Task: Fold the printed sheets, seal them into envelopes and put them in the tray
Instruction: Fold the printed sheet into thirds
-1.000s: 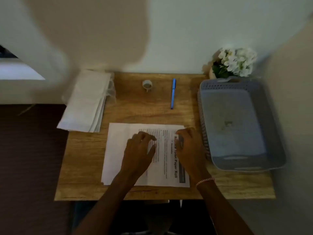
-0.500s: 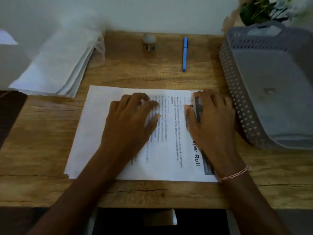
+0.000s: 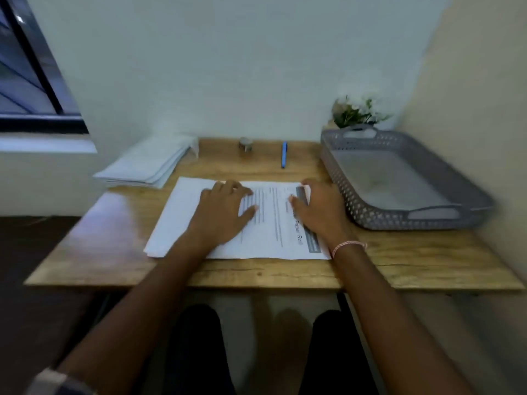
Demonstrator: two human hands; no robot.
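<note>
White printed sheets (image 3: 272, 223) sit by the front edge of the tabletop (image 3: 114, 240), long axis left-to-right, left hand (image 3: 222, 216) flat mid-page, right hand (image 3: 320, 213) flat too I think (blurry) on the short end beside the tray (image 3: 399, 220), so it's nearer that end.

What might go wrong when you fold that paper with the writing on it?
The white printed sheets lie in a stack, so the left hand and right hand resting on them might lift two together. The pile of white envelopes hangs over the wooden table's far left edge and might slide off if bumped.
</note>
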